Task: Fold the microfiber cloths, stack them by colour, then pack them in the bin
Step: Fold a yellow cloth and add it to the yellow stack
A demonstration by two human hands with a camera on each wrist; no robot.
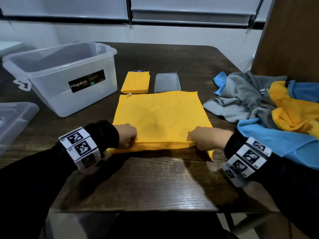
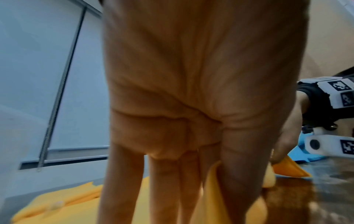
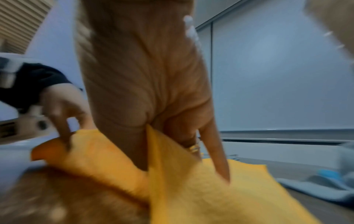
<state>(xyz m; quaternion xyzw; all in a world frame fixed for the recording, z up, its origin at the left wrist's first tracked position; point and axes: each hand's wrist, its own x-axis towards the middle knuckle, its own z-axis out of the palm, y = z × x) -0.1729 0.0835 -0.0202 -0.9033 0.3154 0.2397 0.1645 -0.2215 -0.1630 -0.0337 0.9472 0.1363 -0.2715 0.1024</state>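
Note:
A large yellow cloth (image 1: 162, 116) lies spread on the dark table, its near edge lifted into a fold. My left hand (image 1: 126, 136) pinches the near left corner of that cloth (image 2: 214, 191). My right hand (image 1: 201, 138) pinches the near right corner, thumb under and fingers over the cloth (image 3: 191, 189). Behind it lie a folded yellow cloth (image 1: 135, 82) and a folded grey cloth (image 1: 167, 82), side by side. The clear plastic bin (image 1: 63, 75) stands at the back left with nothing inside.
A loose heap of grey, blue and yellow cloths (image 1: 264, 104) covers the table's right side. The bin's lid (image 1: 13, 118) lies at the left edge. A wooden panel (image 1: 290, 37) rises at the back right. The table's front edge (image 1: 138, 210) is near my arms.

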